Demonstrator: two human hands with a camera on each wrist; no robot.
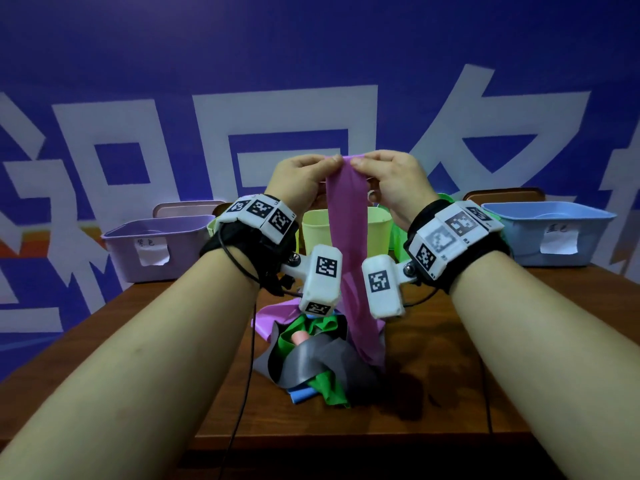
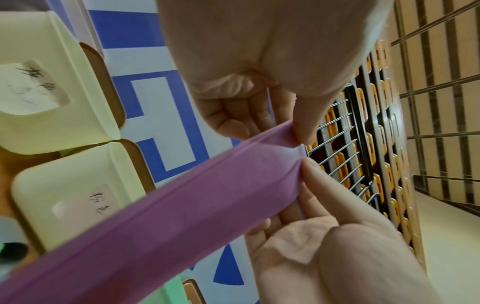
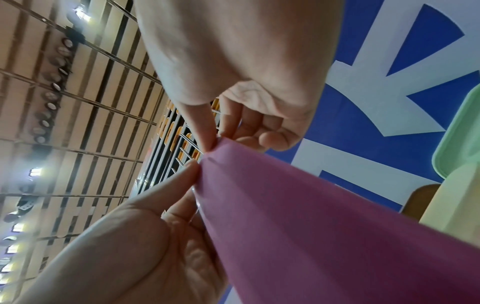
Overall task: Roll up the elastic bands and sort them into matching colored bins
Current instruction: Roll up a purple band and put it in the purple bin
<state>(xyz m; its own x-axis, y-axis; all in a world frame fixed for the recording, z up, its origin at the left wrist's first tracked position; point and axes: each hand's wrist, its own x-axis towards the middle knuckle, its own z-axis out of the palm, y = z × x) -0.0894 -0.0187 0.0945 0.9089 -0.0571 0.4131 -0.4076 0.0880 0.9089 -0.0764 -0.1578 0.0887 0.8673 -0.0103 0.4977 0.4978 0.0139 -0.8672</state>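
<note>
I hold a purple elastic band (image 1: 346,220) up above the table, and its lower end trails into a pile of bands (image 1: 318,362) in grey, green and blue. My left hand (image 1: 334,161) and right hand (image 1: 356,161) pinch its top edge side by side, thumbs against forefingers. In the left wrist view the left hand (image 2: 302,137) nips the band (image 2: 207,195) at its corner. The right wrist view has the right hand (image 3: 211,144) pinching the same edge of the band (image 3: 311,216). A purple bin (image 1: 121,258) stands at the back left.
Along the back of the wooden table (image 1: 173,341) stand a pale yellow bin (image 1: 313,230), a green bin (image 1: 398,237) partly hidden behind my right hand, and a blue bin (image 1: 519,244) at the right. Behind them is a blue and white wall. Cables hang from both wrists.
</note>
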